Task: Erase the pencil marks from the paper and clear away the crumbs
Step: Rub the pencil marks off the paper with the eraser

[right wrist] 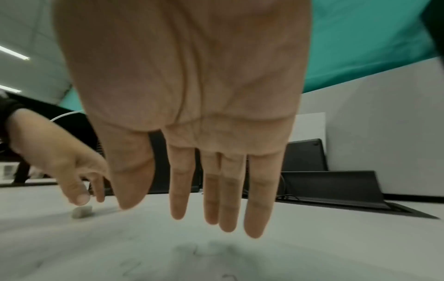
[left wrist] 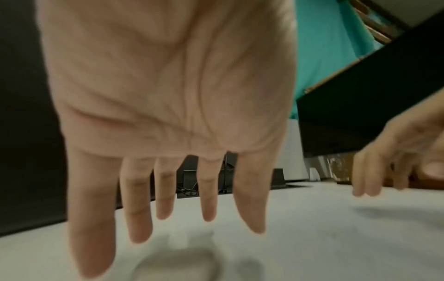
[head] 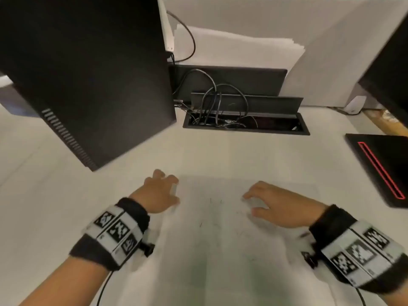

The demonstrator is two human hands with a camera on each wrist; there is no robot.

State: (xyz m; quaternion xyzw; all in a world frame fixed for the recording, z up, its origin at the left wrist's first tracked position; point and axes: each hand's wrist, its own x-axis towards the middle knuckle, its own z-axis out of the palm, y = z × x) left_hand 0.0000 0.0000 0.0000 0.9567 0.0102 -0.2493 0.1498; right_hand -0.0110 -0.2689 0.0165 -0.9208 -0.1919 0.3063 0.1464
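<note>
Head view shows both hands, left hand [head: 162,191] and right hand [head: 280,204], relaxed and empty over the thin, floppy paper [head: 220,239]; the small light eraser [right wrist: 82,211] seems best pinched by its sides.

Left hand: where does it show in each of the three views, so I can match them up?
Head: the left hand is lower centre-left, at the left edge of the paper.
Left wrist: the left hand fills the upper middle, palm to the camera, fingers down.
Right wrist: the left hand is at far left, fingers down.
Shared landmark: the open cable hatch, visible in all three.
</note>
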